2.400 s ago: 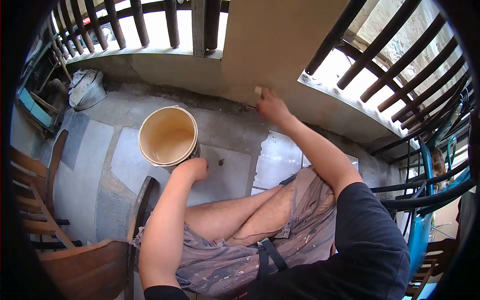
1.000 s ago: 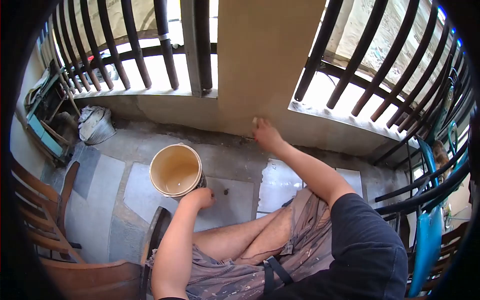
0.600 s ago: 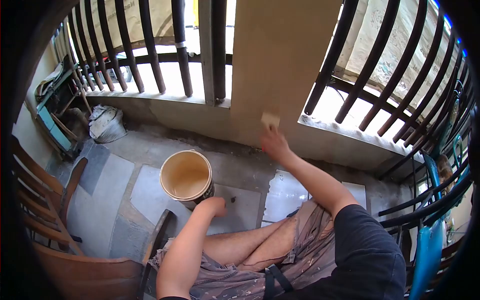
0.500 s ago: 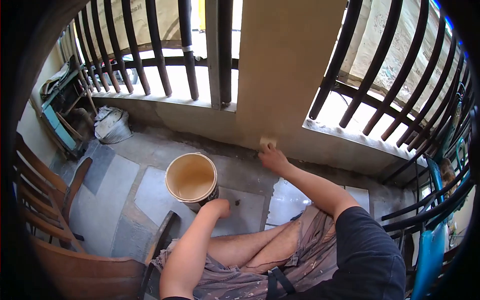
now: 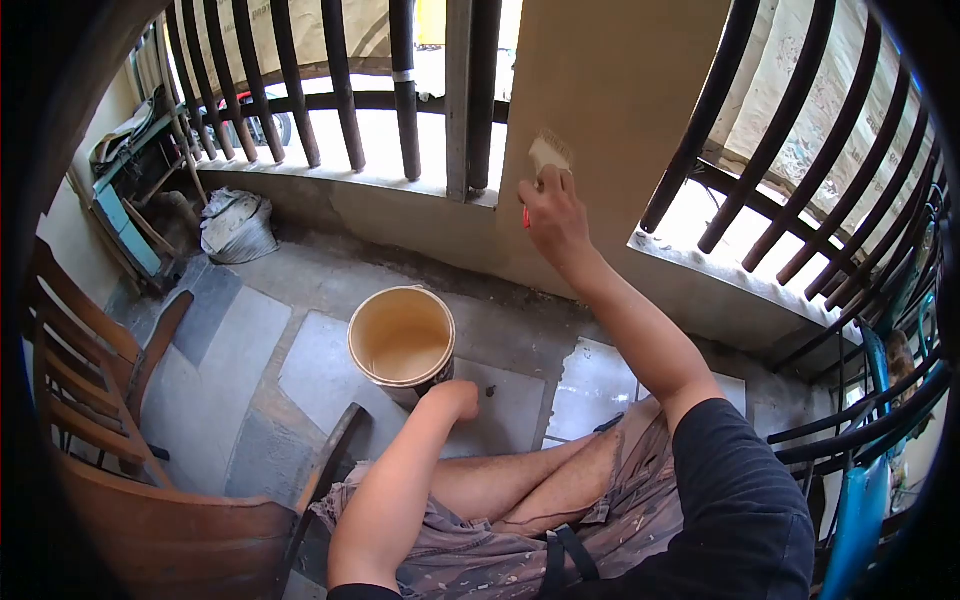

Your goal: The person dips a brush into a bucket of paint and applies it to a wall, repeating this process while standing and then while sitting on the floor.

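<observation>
My right hand (image 5: 557, 220) is closed around a paintbrush (image 5: 526, 216), whose red handle shows beside my fingers. Its pale bristles (image 5: 550, 153) press against the beige pillar (image 5: 620, 110). My left hand (image 5: 460, 400) is curled at the lower right side of the paint bucket (image 5: 402, 335). The back of that hand hides its fingers, so what they grip cannot be made out. The bucket stands upright on the floor, its inner wall coated with cream paint.
Dark railing bars (image 5: 345, 90) flank the pillar above a low wall (image 5: 340, 212). A wooden chair (image 5: 180, 510) is at the left and a crumpled sack (image 5: 238, 225) at the back left. Blue and black metal furniture (image 5: 860, 510) stands at the right. Tiles (image 5: 590, 385) cover part of the floor.
My right hand has moved up the pillar with the paintbrush, from near its base. The red handle now shows. My left hand stays beside the bucket while the view has shifted slightly.
</observation>
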The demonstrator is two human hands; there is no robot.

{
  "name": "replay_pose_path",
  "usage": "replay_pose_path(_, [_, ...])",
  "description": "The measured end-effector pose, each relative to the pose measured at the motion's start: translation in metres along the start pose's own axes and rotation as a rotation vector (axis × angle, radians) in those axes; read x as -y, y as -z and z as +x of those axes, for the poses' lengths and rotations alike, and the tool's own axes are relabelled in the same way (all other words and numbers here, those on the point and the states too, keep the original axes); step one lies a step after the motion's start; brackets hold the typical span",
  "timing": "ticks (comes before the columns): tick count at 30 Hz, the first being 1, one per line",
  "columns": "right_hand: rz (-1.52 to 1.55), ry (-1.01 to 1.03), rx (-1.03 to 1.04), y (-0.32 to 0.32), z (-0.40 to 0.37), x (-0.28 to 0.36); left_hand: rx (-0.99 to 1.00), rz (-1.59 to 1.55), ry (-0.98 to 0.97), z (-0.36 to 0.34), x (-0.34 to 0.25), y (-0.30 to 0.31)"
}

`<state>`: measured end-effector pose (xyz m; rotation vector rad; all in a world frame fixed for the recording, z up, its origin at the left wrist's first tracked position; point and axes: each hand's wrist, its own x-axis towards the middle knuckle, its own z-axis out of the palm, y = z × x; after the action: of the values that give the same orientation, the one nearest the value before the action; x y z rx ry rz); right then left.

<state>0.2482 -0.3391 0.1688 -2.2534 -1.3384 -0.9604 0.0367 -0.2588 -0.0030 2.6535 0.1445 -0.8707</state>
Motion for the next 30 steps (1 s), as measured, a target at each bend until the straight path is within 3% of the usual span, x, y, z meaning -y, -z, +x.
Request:
replay_pose_path(2, [-0.068,0.119,-0.055,-0.026,-0.008,-0.008,-0.02,-0.012,0.02,-0.002,-0.001,0.001])
replay_pose_path(6, [-0.143,0.217,0.486,-0.1,-0.075,-0.02,0.016,-0.032,0.041,-0.009,-0.007,0.014])
replay_pose_path(8, [-0.004,0.268,0.643,-0.103,-0.1,-0.014,0.029,-0.013,0.054,-0.009,-0.006,0.015])
replay_pose_path(12, [-0.029,0.196,0.5,-0.112,-0.095,-0.02,-0.002,-0.007,0.017,-0.002,-0.001,0.006])
replay_pose_path(15, [0.073,-0.009,0.433,-0.067,-0.028,-0.032,-0.021,-0.029,0.033,-0.006,-0.001,0.007])
replay_pose_path(19, [-0.009,0.104,0.099,0.019,0.033,-0.006,-0.023,-0.004,0.019,0.001,0.004,0.005])
replay_pose_path(23, [-0.171,0.197,-0.14,0.019,0.051,-0.009,0.032,0.001,0.021,0.008,0.009,-0.003])
replay_pose_path(26, [-0.22,0.293,-0.061,-0.037,0.012,-0.026,0.048,0.007,0.021,0.01,0.008,-0.003])
replay_pose_path(27, [-0.229,0.23,0.177,-0.046,-0.008,-0.018,0.028,0.016,0.028,0.009,0.007,-0.002])
replay_pose_path(28, [-0.066,0.314,0.372,-0.059,-0.033,-0.022,0.02,0.029,0.012,0.008,0.006,-0.001])
replay_pose_path(29, [-0.102,0.302,0.444,-0.089,-0.063,-0.018,0.013,0.042,-0.003,0.007,0.005,0.0])
replay_pose_path(30, [-0.147,0.37,0.34,-0.089,-0.093,-0.009,-0.006,0.053,0.003,0.008,0.004,-0.002])
